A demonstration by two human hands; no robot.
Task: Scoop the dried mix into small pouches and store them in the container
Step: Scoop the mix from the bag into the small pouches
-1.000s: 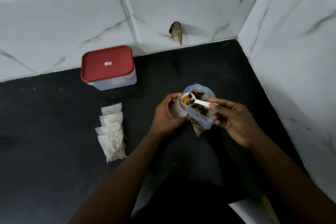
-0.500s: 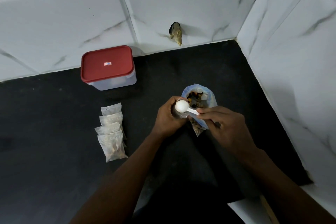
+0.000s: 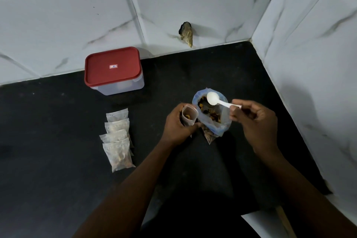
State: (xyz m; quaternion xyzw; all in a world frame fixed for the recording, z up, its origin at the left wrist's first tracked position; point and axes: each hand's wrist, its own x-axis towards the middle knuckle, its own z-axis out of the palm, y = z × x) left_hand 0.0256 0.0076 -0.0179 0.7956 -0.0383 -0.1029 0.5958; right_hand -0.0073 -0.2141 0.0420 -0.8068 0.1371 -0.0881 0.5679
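While the left hand [image 3: 176, 123] grips an open small pouch [image 3: 190, 117] at frame centre, the right hand [image 3: 255, 120] pinches a white spoon [image 3: 213, 98] over the bag of dried mix [image 3: 222, 121], its bowl seemingly empty. Left of centre, filled pouches [image 3: 117, 141] lie below the red-lidded container [image 3: 114, 69].

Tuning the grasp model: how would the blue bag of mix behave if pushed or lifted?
Likely floppy: the blue bag is thin crumpled film. Probably light, holding loose dried mix. A push may slump it and spill, since its mouth gapes open.
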